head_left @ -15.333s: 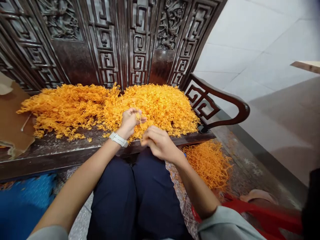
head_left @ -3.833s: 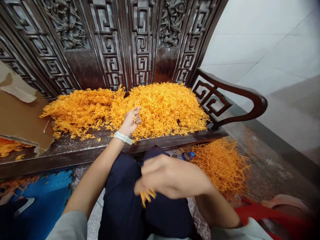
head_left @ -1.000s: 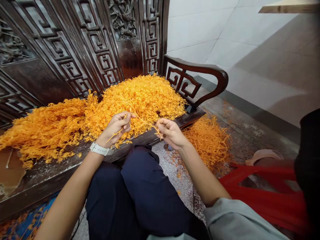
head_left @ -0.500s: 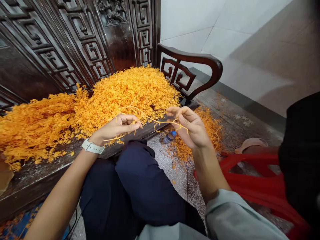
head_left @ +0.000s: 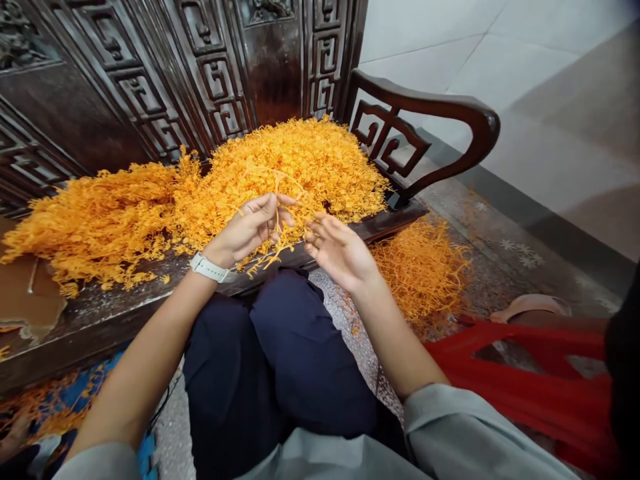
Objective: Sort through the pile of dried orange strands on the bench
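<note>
My left hand [head_left: 255, 225], with a pale watch band on its wrist, pinches a thin, branching orange plastic stem [head_left: 278, 185]. Part of the stem rises above the fingers, and more orange twigs hang below the palm. To its right, my right hand [head_left: 340, 252] is raised with fingers loosely curled and apart; I see nothing held in it. Just behind both hands, a big heap of orange plastic sprigs [head_left: 295, 150] covers the dark wooden bench seat [head_left: 120, 300].
Bare orange stems [head_left: 425, 273] lie piled on the floor right of the bench. The carved armrest [head_left: 450, 110] stands at the back right, a red plastic stool [head_left: 530, 373] at the right. Torn cardboard [head_left: 35, 293] rests on the bench's left. Blue material with orange scraps lies lower left.
My right hand has let go of the stem and opened. The stem stays in my left hand, now upright instead of stretched between both hands. The view has shifted left.
</note>
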Motion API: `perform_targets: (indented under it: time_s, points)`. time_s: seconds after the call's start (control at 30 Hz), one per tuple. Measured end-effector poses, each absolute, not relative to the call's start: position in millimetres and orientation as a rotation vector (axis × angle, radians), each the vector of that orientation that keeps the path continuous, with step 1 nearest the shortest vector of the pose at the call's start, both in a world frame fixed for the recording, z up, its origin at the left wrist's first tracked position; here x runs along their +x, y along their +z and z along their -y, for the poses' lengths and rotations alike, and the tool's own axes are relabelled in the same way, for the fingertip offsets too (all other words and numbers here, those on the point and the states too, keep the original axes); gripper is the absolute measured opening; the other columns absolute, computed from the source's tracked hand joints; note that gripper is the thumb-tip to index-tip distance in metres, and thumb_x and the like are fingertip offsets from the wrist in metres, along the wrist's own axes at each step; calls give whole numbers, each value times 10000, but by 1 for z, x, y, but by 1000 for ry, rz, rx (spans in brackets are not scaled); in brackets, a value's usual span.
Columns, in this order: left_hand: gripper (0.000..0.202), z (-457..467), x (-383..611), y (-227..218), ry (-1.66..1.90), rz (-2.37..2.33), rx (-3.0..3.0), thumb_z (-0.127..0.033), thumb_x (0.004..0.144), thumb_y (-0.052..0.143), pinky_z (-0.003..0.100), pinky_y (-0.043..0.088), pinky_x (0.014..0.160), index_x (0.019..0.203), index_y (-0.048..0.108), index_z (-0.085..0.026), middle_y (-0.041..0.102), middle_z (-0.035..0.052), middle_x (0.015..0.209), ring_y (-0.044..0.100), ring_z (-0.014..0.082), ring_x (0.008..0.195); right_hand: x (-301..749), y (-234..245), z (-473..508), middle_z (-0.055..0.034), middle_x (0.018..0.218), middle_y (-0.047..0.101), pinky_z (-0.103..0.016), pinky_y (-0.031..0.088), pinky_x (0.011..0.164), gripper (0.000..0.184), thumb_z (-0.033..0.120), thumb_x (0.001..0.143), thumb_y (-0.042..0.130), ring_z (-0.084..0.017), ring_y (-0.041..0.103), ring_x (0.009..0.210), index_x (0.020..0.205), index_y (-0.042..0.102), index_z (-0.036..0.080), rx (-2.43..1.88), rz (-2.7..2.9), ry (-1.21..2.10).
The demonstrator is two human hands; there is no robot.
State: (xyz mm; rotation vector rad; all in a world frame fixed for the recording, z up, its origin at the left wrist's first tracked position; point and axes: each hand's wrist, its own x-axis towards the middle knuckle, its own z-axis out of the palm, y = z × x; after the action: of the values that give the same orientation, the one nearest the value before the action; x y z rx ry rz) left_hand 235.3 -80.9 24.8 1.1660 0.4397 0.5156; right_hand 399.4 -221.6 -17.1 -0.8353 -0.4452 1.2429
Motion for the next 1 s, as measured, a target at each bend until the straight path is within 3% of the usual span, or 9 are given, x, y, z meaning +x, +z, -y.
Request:
perform_targets:
  time_s: [0.07, 0.13, 0.23, 0.3, 0.43, 0.53, 0.63, 0.83, 1.0]
  points:
    - [260, 78, 234, 25, 596, -455, 1093, -402, 954, 774, 229, 544, 558, 1052, 753, -162, 732, 70, 859, 652, 124, 615, 378, -16, 208, -25, 1191, 690, -286, 565, 776, 368, 415, 817, 864, -143, 653, 914, 1081, 650, 273, -890, 533, 1228]
    - [250, 76, 231, 25, 697, -465, 1053, -403, 966, 760, 227, 558, 600, 1072, 736, -177, 739, 66, 909, 668, 121, 658, 360, -13, 196, -26, 1195, 686, -270, 545, 730, 398, 538, 842, 835, -137, 648, 887, 1072, 651, 270, -907, 591, 1179]
    - [234, 74, 224, 25, 823, -475, 1041, -354, 940, 800, 226, 580, 711, 1087, 707, -198, 748, 61, 994, 683, 111, 733, 345, -9, 183, -59, 1070, 716, -282, 521, 690, 539, 751, 884, 684, -154, 641, 832, 1051, 674, 239, -930, 675, 1202]
    - [277, 73, 219, 24, 870, -467, 1026, -271, 884, 858, 243, 588, 797, 1091, 687, -202, 748, 65, 1053, 705, 122, 815, 340, -10, 176, -58, 983, 716, -282, 504, 689, 577, 779, 880, 663, -156, 625, 814, 1046, 691, 228, -991, 738, 1180]
    - [324, 67, 209, 20, 991, -444, 951, -170, 828, 887, 267, 580, 894, 1054, 656, -199, 732, 88, 1166, 729, 166, 1005, 334, -24, 161, -35, 1025, 690, -272, 469, 690, 514, 601, 759, 883, -146, 592, 829, 1067, 712, 226, -1153, 890, 1000]
    - [284, 59, 200, 16, 1082, -482, 877, -173, 850, 863, 264, 582, 883, 1030, 647, -210, 722, 93, 1230, 729, 181, 1065, 329, -35, 153, -17, 912, 666, -280, 430, 627, 458, 577, 753, 883, -123, 526, 694, 970, 726, 206, -1170, 956, 999]
    - [211, 50, 190, 11, 1132, -532, 828, -259, 904, 829, 264, 591, 843, 1024, 659, -221, 736, 94, 1243, 741, 167, 998, 324, -38, 150, 15, 740, 603, -272, 417, 612, 389, 552, 767, 872, -116, 488, 638, 858, 720, 206, -1128, 938, 1068]
    - [326, 41, 167, 5, 1050, -571, 817, -484, 881, 838, 318, 629, 801, 975, 692, -208, 782, 119, 1167, 768, 213, 890, 319, -35, 155, -22, 943, 760, -288, 545, 791, 322, 415, 752, 887, -147, 662, 823, 824, 629, 236, -943, 685, 1210]
    - [344, 43, 154, 8, 1014, -607, 842, -513, 912, 796, 313, 640, 795, 1005, 706, -194, 783, 112, 1179, 780, 218, 901, 315, -39, 160, -17, 887, 753, -254, 548, 737, 353, 391, 693, 949, -122, 649, 760, 854, 683, 222, -904, 587, 1302]
